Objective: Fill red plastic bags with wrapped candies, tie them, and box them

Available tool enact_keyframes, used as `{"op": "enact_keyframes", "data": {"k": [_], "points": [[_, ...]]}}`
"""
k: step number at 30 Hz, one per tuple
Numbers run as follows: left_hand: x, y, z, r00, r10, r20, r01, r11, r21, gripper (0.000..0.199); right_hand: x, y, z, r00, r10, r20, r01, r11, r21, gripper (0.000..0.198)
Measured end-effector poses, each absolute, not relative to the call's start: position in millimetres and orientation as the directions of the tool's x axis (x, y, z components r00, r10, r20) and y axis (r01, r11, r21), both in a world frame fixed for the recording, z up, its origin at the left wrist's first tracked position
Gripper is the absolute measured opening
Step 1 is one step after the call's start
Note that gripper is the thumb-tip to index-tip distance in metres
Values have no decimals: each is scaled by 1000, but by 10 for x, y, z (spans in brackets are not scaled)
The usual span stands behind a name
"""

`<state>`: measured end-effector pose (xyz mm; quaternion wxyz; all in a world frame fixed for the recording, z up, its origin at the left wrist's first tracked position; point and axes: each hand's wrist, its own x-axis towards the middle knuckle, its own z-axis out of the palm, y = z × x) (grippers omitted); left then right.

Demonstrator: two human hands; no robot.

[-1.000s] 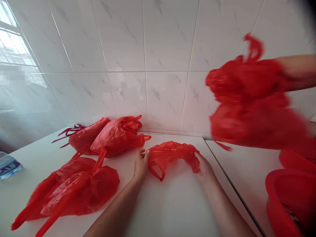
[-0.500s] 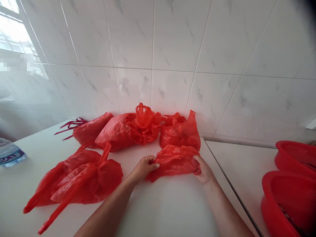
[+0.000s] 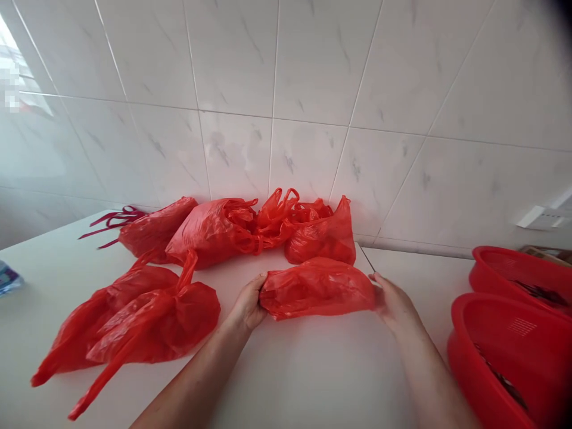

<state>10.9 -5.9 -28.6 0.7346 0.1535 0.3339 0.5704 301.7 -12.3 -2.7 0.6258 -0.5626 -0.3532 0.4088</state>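
A red plastic bag (image 3: 319,289) is stretched sideways between my two hands, just above the white table in front of the other bags. Its left end is gathered in my left hand (image 3: 251,302), fingers closed on the plastic. At the other end, my right hand (image 3: 393,298) holds the bag's edge, its fingertips partly hidden and slightly blurred. Directly behind stands a filled red bag (image 3: 320,238). To the left lies a full red bag (image 3: 152,322) with long twisted handles.
More full red bags (image 3: 210,232) lean along the tiled wall (image 3: 313,161), with dark red ribbons (image 3: 118,220) at their left. Two red plastic baskets (image 3: 473,333) stand at the right, past a seam in the tabletop (image 3: 286,375). Part of a clear bottle (image 3: 8,279) shows at the left edge.
My hands have moved farther apart, spreading the crumpled bag wider and flatter. The view has turned a little to the right, showing more of the baskets.
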Motion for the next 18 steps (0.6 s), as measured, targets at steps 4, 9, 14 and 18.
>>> {"op": "enact_keyframes", "data": {"k": [4,9,14,18], "points": [[198,-118,-250,172,936,-309,-722,333,607,13,2759,-410,168,555,688,468,451,223,-864,17],[292,-217,-190,287,909,-302,-690,414,594,20,2297,-532,153,-203,938,280,810,322,-490,30],[223,-169,-200,288,916,-279,-713,399,576,27,2397,-622,178,-350,936,-22,841,304,-447,42],[184,-136,-258,313,905,-287,-718,424,552,28,2643,-1121,697,-333,922,199,687,382,-619,35]]}}
